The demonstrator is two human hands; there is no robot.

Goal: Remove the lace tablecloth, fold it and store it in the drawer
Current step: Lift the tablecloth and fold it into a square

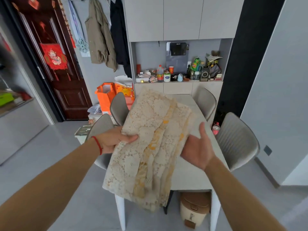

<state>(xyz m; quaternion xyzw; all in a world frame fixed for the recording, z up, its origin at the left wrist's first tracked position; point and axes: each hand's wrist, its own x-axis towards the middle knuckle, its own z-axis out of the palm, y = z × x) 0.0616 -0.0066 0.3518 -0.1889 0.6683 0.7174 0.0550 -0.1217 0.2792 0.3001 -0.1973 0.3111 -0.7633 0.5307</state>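
Note:
The cream lace tablecloth (150, 140), with yellow-orange patterning, is gathered into a long, loosely folded bundle held up over the pale dining table (188, 177). Its lower end hangs past the table's near edge. My left hand (115, 139) grips the cloth's left edge, thumb on top. My right hand (198, 147) is palm-up with its fingers under the cloth's right edge, supporting it. No drawer is recognisable in the head view.
Grey chairs stand on both sides of the table (118, 107) (236, 140). A cluttered cabinet shelf (178, 75) is behind it. Orange bags (106, 95) sit on the floor at left. A beige bin (195, 209) stands under the table.

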